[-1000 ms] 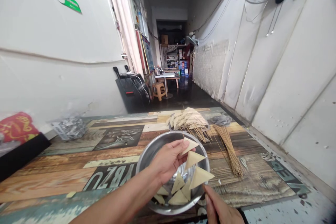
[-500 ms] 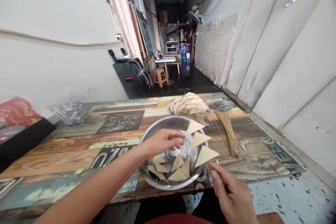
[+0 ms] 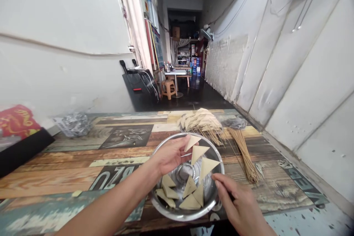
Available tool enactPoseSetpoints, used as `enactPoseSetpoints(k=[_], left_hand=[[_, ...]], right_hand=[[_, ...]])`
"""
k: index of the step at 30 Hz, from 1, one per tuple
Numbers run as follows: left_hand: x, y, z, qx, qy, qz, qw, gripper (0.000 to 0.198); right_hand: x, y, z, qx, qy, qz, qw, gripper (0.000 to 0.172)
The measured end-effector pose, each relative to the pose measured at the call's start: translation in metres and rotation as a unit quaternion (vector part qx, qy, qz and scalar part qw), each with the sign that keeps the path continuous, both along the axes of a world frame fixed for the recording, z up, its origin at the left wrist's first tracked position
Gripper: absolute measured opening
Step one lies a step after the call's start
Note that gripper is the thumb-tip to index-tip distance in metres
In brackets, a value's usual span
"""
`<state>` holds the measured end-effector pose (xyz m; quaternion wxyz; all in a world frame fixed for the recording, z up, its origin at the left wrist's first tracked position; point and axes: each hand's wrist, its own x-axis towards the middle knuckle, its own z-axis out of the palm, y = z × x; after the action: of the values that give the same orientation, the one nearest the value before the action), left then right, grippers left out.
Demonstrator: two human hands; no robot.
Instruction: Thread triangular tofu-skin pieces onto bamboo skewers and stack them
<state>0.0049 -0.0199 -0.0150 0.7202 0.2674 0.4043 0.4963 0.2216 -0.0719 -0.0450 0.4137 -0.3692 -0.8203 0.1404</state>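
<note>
A steel bowl (image 3: 166, 143) stands on the table's near edge with several beige tofu triangles (image 3: 190, 202) lying in it. Above the bowl hangs a thin skewer with three tofu triangles (image 3: 199, 152) threaded on it. My right hand (image 3: 239, 203) pinches the skewer's lower end at the bowl's right rim. My left hand (image 3: 169, 155) reaches over the bowl and its fingertips grip the top triangle (image 3: 191, 141) of the skewer.
Behind the bowl lie a pile of finished tofu skewers (image 3: 201, 121) and a bundle of bare bamboo sticks (image 3: 243, 150). The patterned wooden table (image 3: 83, 162) also carries a crumpled plastic bag (image 3: 74, 124) and a red packet (image 3: 16, 121) at the far left. A white wall runs along the right.
My left hand has come up from the bowl and taken hold of the skewer's top triangle. The skewer has shifted left and nearer over the bowl. The camera has tilted slightly.
</note>
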Motion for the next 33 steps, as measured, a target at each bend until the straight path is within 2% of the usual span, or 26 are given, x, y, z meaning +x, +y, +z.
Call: enactPoseSetpoints(k=[6,11,19,28,31,33], left_hand=[[-0.002,-0.005,-0.006,-0.018,0.039,-0.008,0.999,0.016],[-0.002,-0.004,-0.008,-0.025,0.040,0.018,0.999,0.016],[-0.004,-0.005,-0.007,0.002,0.031,0.023,0.999,0.012],[-0.001,-0.003,-0.012,0.008,0.040,0.047,0.998,0.020],[-0.003,-0.001,-0.014,0.006,0.029,0.051,0.998,0.018],[-0.006,-0.001,-0.013,0.004,0.026,0.045,0.999,0.018]], right_hand=[[-0.006,0.001,-0.009,-0.044,-0.006,0.019,0.999,0.020],[-0.006,0.003,-0.013,-0.033,-0.009,0.022,0.999,0.021],[-0.006,0.001,-0.010,-0.069,-0.005,0.024,0.997,0.020],[-0.001,0.007,-0.019,-0.040,-0.025,0.037,0.998,0.021],[-0.003,0.010,-0.014,-0.045,-0.041,0.045,0.997,0.021],[-0.003,0.012,-0.003,-0.059,-0.055,0.046,0.996,0.023]])
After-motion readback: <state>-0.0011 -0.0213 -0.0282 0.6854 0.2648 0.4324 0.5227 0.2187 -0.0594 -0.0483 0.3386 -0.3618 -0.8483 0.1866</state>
